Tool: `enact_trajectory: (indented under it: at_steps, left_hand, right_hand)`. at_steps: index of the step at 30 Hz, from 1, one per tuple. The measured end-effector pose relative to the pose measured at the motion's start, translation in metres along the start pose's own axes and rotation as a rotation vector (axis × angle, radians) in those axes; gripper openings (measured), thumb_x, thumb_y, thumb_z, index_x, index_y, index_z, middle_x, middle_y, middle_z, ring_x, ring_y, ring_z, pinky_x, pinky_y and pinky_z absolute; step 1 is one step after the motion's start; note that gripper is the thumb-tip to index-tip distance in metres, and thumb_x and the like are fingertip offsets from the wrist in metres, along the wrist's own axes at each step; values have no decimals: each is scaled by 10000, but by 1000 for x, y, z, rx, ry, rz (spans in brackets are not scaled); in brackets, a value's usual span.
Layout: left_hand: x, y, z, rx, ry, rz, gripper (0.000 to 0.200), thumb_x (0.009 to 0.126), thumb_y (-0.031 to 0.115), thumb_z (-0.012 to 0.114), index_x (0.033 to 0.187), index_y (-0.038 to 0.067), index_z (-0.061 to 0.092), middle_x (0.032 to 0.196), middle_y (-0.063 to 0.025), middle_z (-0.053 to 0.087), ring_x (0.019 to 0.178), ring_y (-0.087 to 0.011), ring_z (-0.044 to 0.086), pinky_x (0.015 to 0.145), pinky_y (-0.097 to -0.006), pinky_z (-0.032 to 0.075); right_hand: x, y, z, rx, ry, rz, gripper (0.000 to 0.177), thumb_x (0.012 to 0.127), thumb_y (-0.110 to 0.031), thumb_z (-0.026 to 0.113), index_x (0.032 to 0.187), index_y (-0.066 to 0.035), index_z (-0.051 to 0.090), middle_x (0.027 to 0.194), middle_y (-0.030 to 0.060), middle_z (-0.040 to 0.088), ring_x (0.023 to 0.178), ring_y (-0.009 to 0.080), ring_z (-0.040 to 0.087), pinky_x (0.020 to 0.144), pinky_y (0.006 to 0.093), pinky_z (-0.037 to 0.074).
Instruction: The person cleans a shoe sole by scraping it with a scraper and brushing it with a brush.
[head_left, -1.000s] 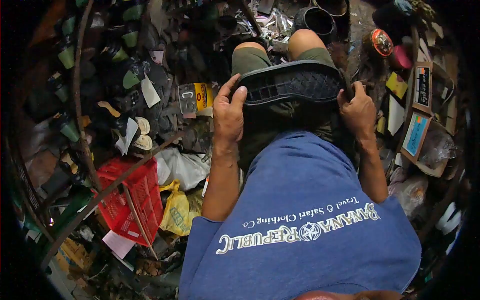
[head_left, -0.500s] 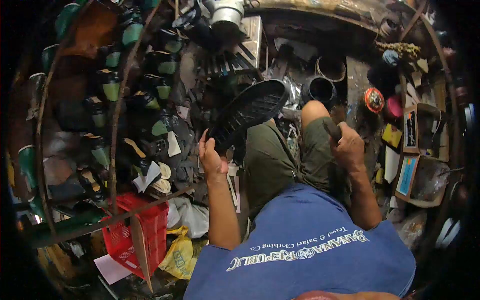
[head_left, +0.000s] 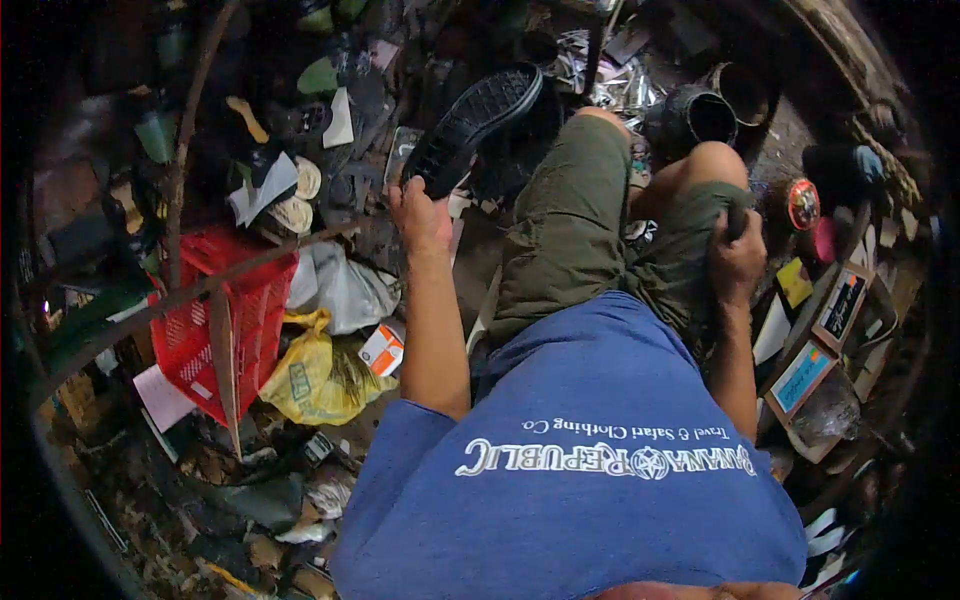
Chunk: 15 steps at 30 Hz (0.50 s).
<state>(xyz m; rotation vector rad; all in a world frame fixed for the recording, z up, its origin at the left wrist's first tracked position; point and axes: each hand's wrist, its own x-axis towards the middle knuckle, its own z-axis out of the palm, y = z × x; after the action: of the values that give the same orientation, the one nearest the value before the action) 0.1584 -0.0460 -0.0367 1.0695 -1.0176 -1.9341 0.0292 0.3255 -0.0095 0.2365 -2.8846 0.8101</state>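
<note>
A black shoe sole with a ridged inner face is tilted upward at the upper middle. My left hand grips it by its lower end. On the right, my right hand is closed around a dark object above my knee; what it is I cannot make out. The sole and the dark object are well apart, with my thighs between and below them.
A red plastic crate, a yellow bag and a whitish plastic bag lie to the left. Dark round containers stand beyond my knees. At the right are a round red tin and open boxes.
The view has shifted, with the crate and bags now higher in the frame. The sole's far end points less to the right. Both hands keep their hold.
</note>
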Motion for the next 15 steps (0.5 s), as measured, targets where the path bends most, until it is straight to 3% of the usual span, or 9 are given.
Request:
enact_trajectory:
  at_steps: [4,8,11,14,15]
  left_hand:
    - [8,-28,-42,50,145,1,497,788,11,432,1283,-6,394,1244,-238,463,1112,-377,521,939,-535,455]
    - [28,-57,-53,60,237,-98,510,788,1,429,1295,62,421,1222,-197,502,1082,-341,549,859,-474,497]
    - [53,-76,-47,123,204,-171,483,794,20,447,1275,61,449,1196,-184,525,1083,-328,553,860,-471,491]
    - [82,-99,-46,75,30,-147,463,802,46,473,1264,55,469,1184,-152,538,1021,-296,576,806,-442,507]
    - [99,-107,-55,516,-160,120,463,807,63,493,1269,53,473,1179,-142,541,1000,-275,576,792,-410,507]
  right_hand:
    - [0,15,-18,51,2,123,221,859,-221,596,978,-42,541,795,219,590,744,406,590,662,429,466]
    - [-3,31,-18,25,49,94,213,870,-218,586,955,-31,530,760,213,575,703,393,584,638,422,457]
    - [-2,26,-17,-44,67,46,189,876,-193,570,940,-22,525,736,207,567,662,380,577,612,412,454]
    - [-1,15,-14,-47,104,16,170,878,-179,560,928,-21,519,720,201,565,656,377,578,606,413,452]
    - [0,10,-15,-2,67,81,194,864,-205,568,913,-24,514,738,199,557,679,384,573,614,431,452]
